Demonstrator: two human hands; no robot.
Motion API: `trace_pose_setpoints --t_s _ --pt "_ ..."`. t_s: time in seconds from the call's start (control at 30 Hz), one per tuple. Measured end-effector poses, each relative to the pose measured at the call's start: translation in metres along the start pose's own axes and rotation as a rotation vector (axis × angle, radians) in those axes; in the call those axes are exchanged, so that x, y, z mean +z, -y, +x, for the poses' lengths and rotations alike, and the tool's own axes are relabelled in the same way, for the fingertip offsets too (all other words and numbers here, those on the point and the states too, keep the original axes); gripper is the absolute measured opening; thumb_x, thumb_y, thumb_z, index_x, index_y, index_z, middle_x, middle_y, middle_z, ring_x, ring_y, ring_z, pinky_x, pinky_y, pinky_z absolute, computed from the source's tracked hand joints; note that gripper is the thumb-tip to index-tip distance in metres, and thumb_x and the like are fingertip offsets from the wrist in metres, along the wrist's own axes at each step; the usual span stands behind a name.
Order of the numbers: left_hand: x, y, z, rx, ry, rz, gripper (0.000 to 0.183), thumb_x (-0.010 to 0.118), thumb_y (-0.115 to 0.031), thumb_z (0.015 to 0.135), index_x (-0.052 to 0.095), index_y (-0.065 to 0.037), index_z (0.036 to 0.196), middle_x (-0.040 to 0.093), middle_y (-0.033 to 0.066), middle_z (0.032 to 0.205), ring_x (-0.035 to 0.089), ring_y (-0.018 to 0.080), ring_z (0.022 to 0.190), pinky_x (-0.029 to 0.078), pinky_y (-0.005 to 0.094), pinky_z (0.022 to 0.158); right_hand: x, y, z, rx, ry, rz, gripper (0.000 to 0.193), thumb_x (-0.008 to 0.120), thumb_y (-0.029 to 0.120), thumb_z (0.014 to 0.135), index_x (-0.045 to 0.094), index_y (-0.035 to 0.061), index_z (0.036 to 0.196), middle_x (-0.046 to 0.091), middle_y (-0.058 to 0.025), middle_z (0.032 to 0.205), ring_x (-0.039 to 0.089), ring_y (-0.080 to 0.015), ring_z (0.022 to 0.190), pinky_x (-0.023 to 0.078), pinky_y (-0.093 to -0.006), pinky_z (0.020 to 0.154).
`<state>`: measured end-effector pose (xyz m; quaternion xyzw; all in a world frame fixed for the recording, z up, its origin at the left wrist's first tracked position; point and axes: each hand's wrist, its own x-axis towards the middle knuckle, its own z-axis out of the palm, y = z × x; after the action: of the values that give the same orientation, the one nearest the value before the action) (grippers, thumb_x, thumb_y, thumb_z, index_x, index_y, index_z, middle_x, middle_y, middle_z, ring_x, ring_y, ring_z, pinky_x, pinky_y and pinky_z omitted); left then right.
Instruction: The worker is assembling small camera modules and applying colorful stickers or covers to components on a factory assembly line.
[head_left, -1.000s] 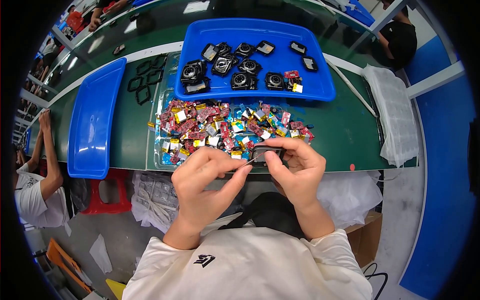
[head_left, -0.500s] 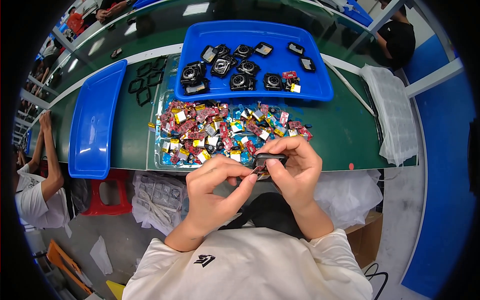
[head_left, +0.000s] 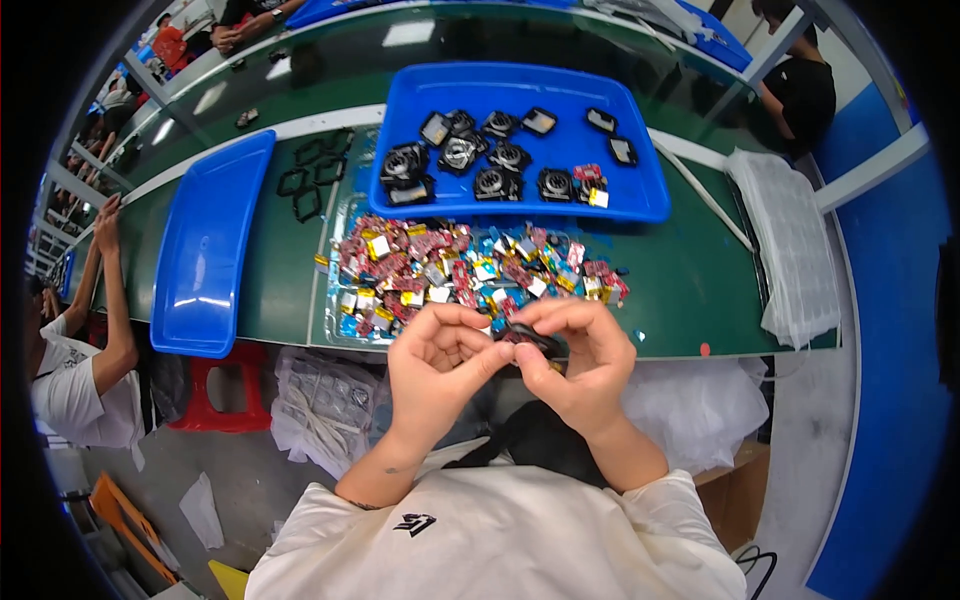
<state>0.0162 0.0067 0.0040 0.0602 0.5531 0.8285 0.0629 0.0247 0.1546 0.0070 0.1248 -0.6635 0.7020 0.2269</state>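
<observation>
Just past the table's near edge, my right hand (head_left: 588, 362) grips a black watch case (head_left: 536, 336), held tilted between thumb and fingers. My left hand (head_left: 432, 362) meets it from the other side, thumb and forefinger closed at the case's left end. A bit of dark red shows there; what the left fingertips pinch is hidden. Beyond the hands, a clear tray (head_left: 334, 312) bears a heap of red circuit boards (head_left: 462, 282), with silver and yellow battery-like pieces among them. A blue tray (head_left: 640, 195) behind it holds several black watch cases (head_left: 495, 182) and a red board (head_left: 587, 172).
An upright-tilted blue tray (head_left: 205, 250) stands at left, beside several black square frames (head_left: 308, 204). Stacked translucent trays (head_left: 795, 250) lie at right. A red stool (head_left: 225, 385) and white plastic bags (head_left: 690, 410) are below the table. Another person's arm (head_left: 115, 290) is at far left.
The view has shifted slightly. The watch case is tipped lower and more covered by my fingers. My left hand has moved closer to my right, its thumb now by the right thumb.
</observation>
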Motion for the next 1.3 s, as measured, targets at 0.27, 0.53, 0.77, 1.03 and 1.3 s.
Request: trace_pose_setpoints --t_s 0.27,0.53,0.77,1.03,1.3 --pt "-0.024 -0.029 0.016 -0.002 0.210 0.391 0.014 0.074 -0.003 0.079 0.066 0.003 0.089 0.066 0.0028 0.080 0.057 0.0033 0.068 0.045 0.0175 0.060 -0.011 -0.010 -0.001 0.039 0.160 -0.088 0.017 0.072 -0.002 0.074 0.061 -0.0048 0.087 0.067 -0.0141 0.089 0.065 -0.0173 0.080 0.053 -0.0273 0.073" --pt "-0.085 -0.093 0.200 0.289 -0.175 0.980 0.023 0.074 -0.023 0.080 0.071 -0.001 0.084 0.068 0.0046 0.072 0.060 0.0074 0.067 0.046 0.0218 0.061 -0.027 -0.029 0.014 -0.142 0.036 -0.247 0.014 0.071 0.002 0.072 0.063 0.0011 0.083 0.069 -0.0097 0.086 0.066 -0.0215 0.074 0.050 -0.0309 0.065" --pt "-0.168 -0.059 0.362 -0.076 -0.485 1.077 0.029 0.079 -0.034 0.072 0.074 -0.006 0.079 0.067 0.0030 0.069 0.056 0.0122 0.056 0.042 0.0289 0.052 -0.029 -0.033 0.016 -0.182 0.107 -0.262 0.011 0.070 0.001 0.071 0.063 0.0023 0.080 0.067 -0.0090 0.079 0.065 -0.0225 0.069 0.051 -0.0311 0.063" --pt "-0.193 -0.044 0.377 -0.002 -0.570 1.313 0.037 0.080 -0.041 0.068 0.074 -0.010 0.087 0.071 0.0083 0.090 0.067 0.0246 0.087 0.050 0.0350 0.078 -0.027 -0.030 0.016 -0.136 0.131 -0.268 0.009 0.069 -0.001 0.071 0.062 0.0017 0.077 0.066 -0.0096 0.075 0.063 -0.0233 0.066 0.049 -0.0318 0.060" --pt "-0.100 -0.077 0.259 0.326 -0.017 1.252 0.035 0.060 -0.034 0.088 0.072 -0.002 0.082 0.067 0.0084 0.067 0.061 0.0132 0.063 0.047 0.0281 0.061 -0.026 -0.032 0.015 -0.127 0.136 -0.292 0.008 0.068 -0.002 0.073 0.062 0.0005 0.076 0.065 -0.0103 0.073 0.062 -0.0243 0.065 0.048 -0.0323 0.059"
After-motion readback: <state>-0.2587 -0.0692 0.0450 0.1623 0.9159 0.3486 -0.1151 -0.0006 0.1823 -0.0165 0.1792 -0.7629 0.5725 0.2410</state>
